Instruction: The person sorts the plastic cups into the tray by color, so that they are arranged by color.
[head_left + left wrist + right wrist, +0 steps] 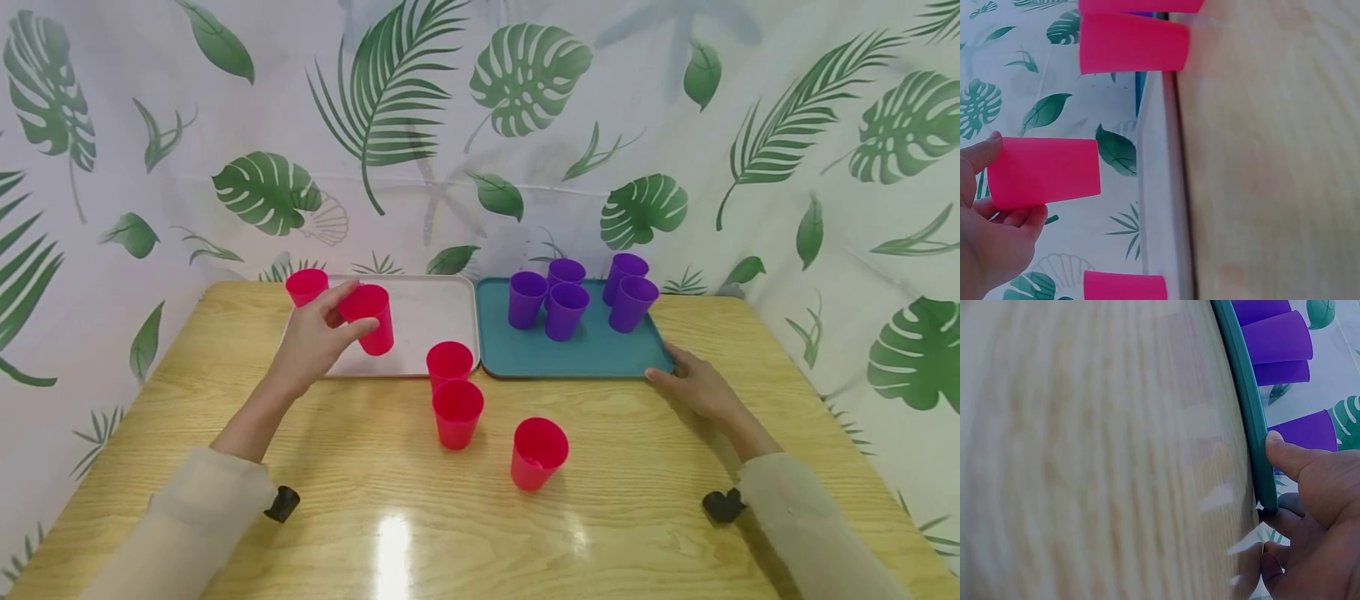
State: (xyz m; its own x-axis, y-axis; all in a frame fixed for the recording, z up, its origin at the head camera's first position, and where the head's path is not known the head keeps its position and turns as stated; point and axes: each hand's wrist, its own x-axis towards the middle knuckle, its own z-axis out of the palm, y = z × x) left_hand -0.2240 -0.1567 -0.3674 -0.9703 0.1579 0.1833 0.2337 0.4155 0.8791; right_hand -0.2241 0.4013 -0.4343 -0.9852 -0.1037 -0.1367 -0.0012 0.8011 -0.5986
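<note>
My left hand (318, 337) grips a red plastic cup (380, 325), upright, thumb on one side and fingers on the other. In the left wrist view, that cup (1047, 172) hangs above the white tray (438, 300), with a gap beneath its base. Another red cup (306, 286) stands at that tray's far left corner, partly behind the hand. My right hand (693, 382) holds the near right corner of the teal tray (517, 354). The right wrist view shows the thumb (1279, 440) over the rim and fingers at the underside. Several purple cups (567, 312) stand on the teal tray.
Two red cups, a front one (456, 421) and one behind it (448, 360), stand by the white tray's near right corner. A third red cup (538, 454) is nearer on the wooden table (480, 533). A leaf-patterned cloth (420, 108) hangs behind.
</note>
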